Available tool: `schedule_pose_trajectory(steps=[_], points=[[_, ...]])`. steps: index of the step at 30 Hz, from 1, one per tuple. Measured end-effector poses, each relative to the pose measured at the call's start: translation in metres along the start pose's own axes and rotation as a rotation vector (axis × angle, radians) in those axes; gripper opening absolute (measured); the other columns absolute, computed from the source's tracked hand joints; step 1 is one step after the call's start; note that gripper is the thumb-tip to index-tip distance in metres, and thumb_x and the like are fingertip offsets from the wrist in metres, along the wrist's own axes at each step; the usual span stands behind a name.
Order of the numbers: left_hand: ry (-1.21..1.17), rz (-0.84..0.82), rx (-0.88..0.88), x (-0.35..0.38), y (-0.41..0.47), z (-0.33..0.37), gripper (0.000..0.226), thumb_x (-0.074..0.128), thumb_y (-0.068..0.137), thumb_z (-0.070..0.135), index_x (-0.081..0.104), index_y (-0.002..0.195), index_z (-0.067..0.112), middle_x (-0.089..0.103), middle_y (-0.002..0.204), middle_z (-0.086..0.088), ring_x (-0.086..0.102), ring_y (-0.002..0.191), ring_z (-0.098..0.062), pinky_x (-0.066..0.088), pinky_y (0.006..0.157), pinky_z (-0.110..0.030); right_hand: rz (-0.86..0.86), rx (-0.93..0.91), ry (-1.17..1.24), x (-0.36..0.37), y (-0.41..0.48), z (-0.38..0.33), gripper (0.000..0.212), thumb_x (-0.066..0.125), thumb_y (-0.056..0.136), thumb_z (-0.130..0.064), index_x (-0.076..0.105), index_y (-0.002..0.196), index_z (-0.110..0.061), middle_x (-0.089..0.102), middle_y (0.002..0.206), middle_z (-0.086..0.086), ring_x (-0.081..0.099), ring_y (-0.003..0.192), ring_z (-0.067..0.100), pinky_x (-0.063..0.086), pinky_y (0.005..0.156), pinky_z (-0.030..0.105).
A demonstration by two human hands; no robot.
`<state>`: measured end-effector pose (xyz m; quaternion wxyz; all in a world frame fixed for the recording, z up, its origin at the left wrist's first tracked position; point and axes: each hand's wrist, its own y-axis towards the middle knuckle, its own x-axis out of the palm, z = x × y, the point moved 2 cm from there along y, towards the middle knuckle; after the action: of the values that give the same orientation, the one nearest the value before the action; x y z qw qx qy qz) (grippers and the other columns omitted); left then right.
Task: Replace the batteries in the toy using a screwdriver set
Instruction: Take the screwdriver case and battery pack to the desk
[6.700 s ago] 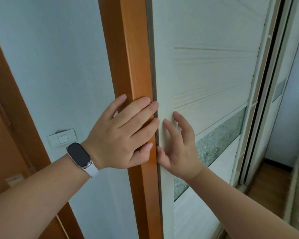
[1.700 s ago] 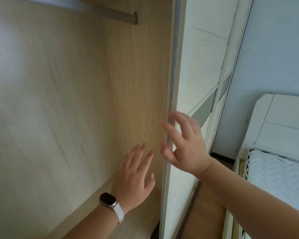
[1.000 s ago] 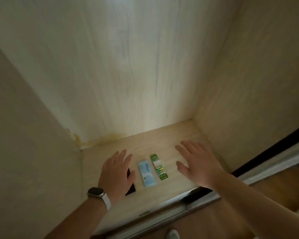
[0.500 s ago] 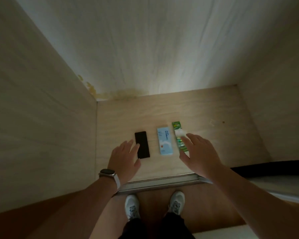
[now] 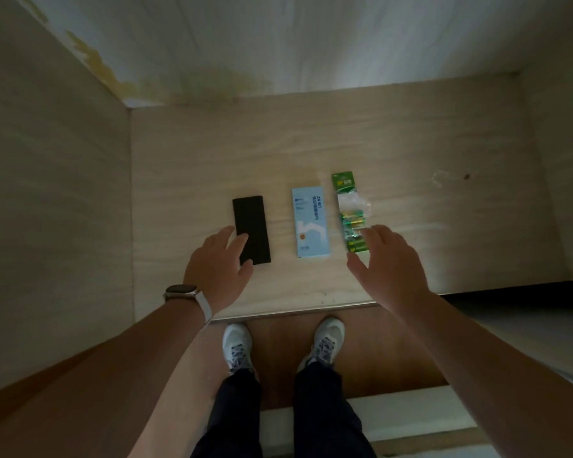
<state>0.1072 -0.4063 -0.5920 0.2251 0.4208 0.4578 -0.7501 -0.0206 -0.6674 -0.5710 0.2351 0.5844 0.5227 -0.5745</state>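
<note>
Three items lie in a row on the wardrobe floor (image 5: 311, 143). A flat black rectangular case (image 5: 253, 219) is on the left, a light blue box (image 5: 311, 223) with printed text in the middle, and a green blister pack of batteries (image 5: 349, 209) with torn clear plastic on the right. My left hand (image 5: 217, 269), with a watch on its wrist, reaches with straight fingers over the near end of the black case. My right hand (image 5: 389, 262) is spread open, fingertips over the near end of the battery pack. Neither hand holds anything.
Wooden side walls (image 5: 53, 193) close in the compartment on the left and right, and a stained back panel (image 5: 278, 44) stands behind. A metal door track (image 5: 295, 314) runs along the front edge. My feet in white sneakers (image 5: 237, 345) stand on the wooden floor below.
After sliding the wardrobe door open, I looked down into the compartment. Both hands have lowered toward the items, the left onto the black case's end, the right onto the battery pack.
</note>
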Motion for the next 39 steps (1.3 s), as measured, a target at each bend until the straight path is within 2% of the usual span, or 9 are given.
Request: schedule_pose_trajectory(steps=[3,10,19,26,31,33,35,37,39], points=[[-0.047,0.035,-0.062,0.02,0.014,0.001,0.062,0.053,0.101,0.038,0.035,0.155,0.013,0.037,0.158,-0.014,0.038,0.141,-0.033,0.04,0.108,-0.045,0.006,0.066,0.029,0.018,0.01,0.011,0.047,0.062,0.09,-0.037,0.058,0.124,-0.005,0.06,0.119,0.014,0.059,0.102,0.035,0.049,0.078,0.042],[-0.276,0.135,-0.237,0.061,0.026,0.014,0.077,0.059,0.097,0.042,0.025,0.157,0.005,0.037,0.154,-0.019,0.039,0.137,-0.037,0.041,0.106,-0.049,0.03,0.326,0.267,0.051,0.039,0.031,0.06,0.062,0.09,-0.043,0.047,0.137,-0.01,0.054,0.13,0.013,0.054,0.117,0.032,0.046,0.09,0.041],[-0.341,0.256,-0.306,0.073,0.042,0.019,0.085,0.066,0.092,0.046,0.029,0.154,0.002,0.04,0.147,-0.022,0.04,0.131,-0.04,0.042,0.103,-0.05,0.014,0.428,0.262,0.077,0.065,0.033,0.067,0.069,0.078,-0.059,0.052,0.123,-0.012,0.05,0.116,0.009,0.055,0.106,0.032,0.046,0.077,0.037],[-0.452,0.282,-0.414,0.074,0.06,0.023,0.105,0.078,0.08,0.046,0.019,0.157,0.007,0.038,0.143,-0.018,0.041,0.129,-0.038,0.044,0.1,-0.047,0.064,0.468,0.306,0.081,0.07,0.026,0.066,0.076,0.077,-0.043,0.05,0.127,-0.009,0.051,0.121,0.014,0.053,0.111,0.036,0.049,0.084,0.043],[-0.627,0.273,-0.384,0.075,0.063,0.025,0.085,0.079,0.082,0.032,0.034,0.151,0.009,0.048,0.138,-0.016,0.051,0.124,-0.034,0.046,0.101,-0.042,0.075,0.476,0.344,0.083,0.07,0.028,0.067,0.079,0.076,-0.038,0.049,0.127,-0.007,0.049,0.123,0.014,0.053,0.109,0.035,0.047,0.082,0.039],[-0.727,0.28,-0.376,0.076,0.062,0.026,0.072,0.076,0.084,0.027,0.04,0.144,0.01,0.055,0.133,-0.012,0.058,0.116,-0.029,0.053,0.091,-0.04,0.077,0.471,0.383,0.084,0.071,0.029,0.068,0.08,0.075,-0.035,0.048,0.127,-0.006,0.045,0.124,0.014,0.055,0.106,0.034,0.05,0.085,0.04],[-0.787,0.294,-0.379,0.077,0.062,0.027,0.06,0.072,0.088,0.023,0.042,0.139,0.011,0.059,0.123,-0.006,0.061,0.099,-0.019,0.05,0.07,-0.022,0.084,0.462,0.431,0.085,0.072,0.031,0.067,0.081,0.074,-0.031,0.047,0.126,-0.005,0.042,0.124,0.014,0.056,0.101,0.033,0.053,0.084,0.041],[-0.826,0.309,-0.377,0.077,0.063,0.027,0.049,0.067,0.093,0.021,0.043,0.135,0.011,0.059,0.106,0.003,0.058,0.08,-0.005,0.042,0.052,-0.008,0.093,0.448,0.458,0.086,0.072,0.032,0.067,0.083,0.073,-0.032,0.047,0.123,-0.006,0.042,0.12,0.012,0.053,0.094,0.027,0.051,0.075,0.035],[-0.915,0.313,-0.389,0.078,0.063,0.026,0.04,0.064,0.096,0.018,0.045,0.13,0.011,0.055,0.094,0.011,0.056,0.074,-0.002,0.043,0.047,-0.005,0.104,0.429,0.491,0.086,0.072,0.034,0.063,0.084,0.072,-0.036,0.048,0.116,-0.011,0.045,0.111,0.003,0.053,0.084,0.017,0.042,0.063,0.024]])
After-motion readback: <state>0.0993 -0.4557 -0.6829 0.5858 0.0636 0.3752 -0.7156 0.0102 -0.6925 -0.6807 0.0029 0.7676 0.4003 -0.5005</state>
